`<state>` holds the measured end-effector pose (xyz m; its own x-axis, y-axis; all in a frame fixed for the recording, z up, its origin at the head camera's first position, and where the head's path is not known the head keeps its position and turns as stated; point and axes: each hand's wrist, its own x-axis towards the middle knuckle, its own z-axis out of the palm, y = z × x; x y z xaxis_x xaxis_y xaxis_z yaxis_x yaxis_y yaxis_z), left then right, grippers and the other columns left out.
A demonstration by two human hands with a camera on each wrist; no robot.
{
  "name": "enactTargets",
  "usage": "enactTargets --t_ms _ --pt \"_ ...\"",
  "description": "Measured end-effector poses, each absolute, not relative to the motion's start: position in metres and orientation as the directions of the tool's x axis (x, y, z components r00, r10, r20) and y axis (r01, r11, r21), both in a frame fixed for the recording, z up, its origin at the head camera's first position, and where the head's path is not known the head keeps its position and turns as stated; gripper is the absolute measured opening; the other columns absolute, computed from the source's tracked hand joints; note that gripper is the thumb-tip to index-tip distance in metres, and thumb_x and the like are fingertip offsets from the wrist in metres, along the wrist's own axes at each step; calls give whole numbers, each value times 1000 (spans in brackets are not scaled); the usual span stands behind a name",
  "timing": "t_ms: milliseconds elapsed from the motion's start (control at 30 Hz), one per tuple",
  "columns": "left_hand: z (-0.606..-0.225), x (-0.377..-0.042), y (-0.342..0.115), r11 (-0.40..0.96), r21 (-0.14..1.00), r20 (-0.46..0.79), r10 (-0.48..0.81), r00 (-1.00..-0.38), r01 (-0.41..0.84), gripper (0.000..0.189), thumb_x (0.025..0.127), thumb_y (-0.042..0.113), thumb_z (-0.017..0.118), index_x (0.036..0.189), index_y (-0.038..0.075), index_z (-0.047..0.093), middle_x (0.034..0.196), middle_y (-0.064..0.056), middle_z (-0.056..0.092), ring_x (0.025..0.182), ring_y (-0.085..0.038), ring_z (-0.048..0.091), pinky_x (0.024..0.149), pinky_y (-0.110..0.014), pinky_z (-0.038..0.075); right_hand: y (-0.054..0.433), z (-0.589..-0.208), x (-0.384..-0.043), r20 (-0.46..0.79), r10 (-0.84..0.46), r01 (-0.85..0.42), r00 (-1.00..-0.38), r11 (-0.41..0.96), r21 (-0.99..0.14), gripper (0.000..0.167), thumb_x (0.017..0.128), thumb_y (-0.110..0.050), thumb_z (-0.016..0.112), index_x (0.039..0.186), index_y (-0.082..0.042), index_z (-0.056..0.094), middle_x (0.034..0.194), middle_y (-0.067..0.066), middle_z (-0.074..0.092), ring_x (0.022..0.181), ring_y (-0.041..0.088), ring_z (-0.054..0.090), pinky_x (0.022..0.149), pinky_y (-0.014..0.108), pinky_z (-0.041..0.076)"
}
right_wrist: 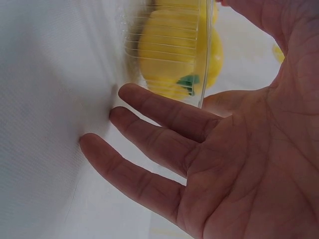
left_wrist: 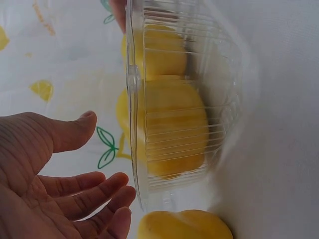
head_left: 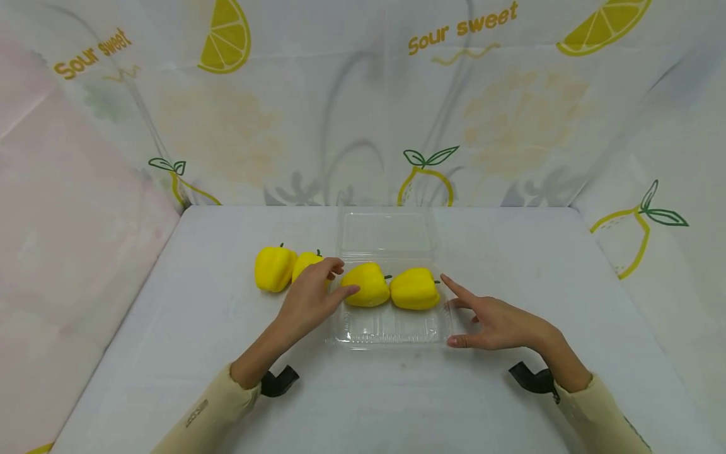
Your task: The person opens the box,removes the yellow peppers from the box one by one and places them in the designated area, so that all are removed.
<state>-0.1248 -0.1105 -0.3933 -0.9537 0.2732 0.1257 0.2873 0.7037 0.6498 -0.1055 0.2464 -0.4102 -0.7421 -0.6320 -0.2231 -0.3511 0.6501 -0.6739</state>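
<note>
Two yellow bell peppers, a left one (head_left: 363, 291) and a right one (head_left: 415, 290), lie on their sides in a clear plastic clamshell box (head_left: 386, 331), whose lid (head_left: 387, 230) is folded back. My left hand (head_left: 311, 295) hovers at the box's left edge, fingers loosely bent; the left wrist view shows a gap between thumb and fingers with nothing in it. At the right side of the box, my right hand (head_left: 495, 323) has its fingers spread. In the right wrist view its fingertips (right_wrist: 92, 144) reach the white cloth beside the box wall, holding nothing.
Left of the box, two more yellow bell peppers stand on the white-covered table (head_left: 397, 403): an outer one (head_left: 273, 268) and an inner one (head_left: 305, 261), partly behind my left hand. A lemon-print curtain (head_left: 363, 113) hangs along the back edge.
</note>
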Motion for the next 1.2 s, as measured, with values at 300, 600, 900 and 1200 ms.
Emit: enactTargets --t_ms 300,600,900,1200 --pt "-394 -128 -105 712 634 116 299 -947 302 55 83 30 82 123 1 60 115 -12 65 105 -29 59 92 -42 48 245 -411 -106 -231 -625 -343 -745 657 -671 109 85 -55 71 159 -17 2 137 18 54 101 28 63 86 47 51" --pt "-396 -130 -100 755 583 92 307 -947 301 61 81 37 81 126 3 59 121 -10 64 113 -29 55 97 -44 45 246 -410 -106 -230 -629 -345 -743 654 -674 109 85 -55 71 159 -16 2 137 19 54 102 29 62 86 48 51" --pt "-398 -131 -96 779 517 126 342 -931 355 63 81 40 81 128 3 59 126 -11 63 116 -31 55 97 -47 43 246 -409 -105 -228 -628 -344 -744 654 -674 109 85 -55 71 159 -15 2 136 18 55 104 30 62 86 47 51" --pt "-398 -129 -92 800 479 107 355 -929 361 64 82 42 80 129 5 57 129 -13 61 118 -32 53 93 -49 42 246 -410 -105 -233 -617 -338 -751 664 -667 109 85 -55 71 159 -17 2 136 16 56 101 28 63 86 48 51"
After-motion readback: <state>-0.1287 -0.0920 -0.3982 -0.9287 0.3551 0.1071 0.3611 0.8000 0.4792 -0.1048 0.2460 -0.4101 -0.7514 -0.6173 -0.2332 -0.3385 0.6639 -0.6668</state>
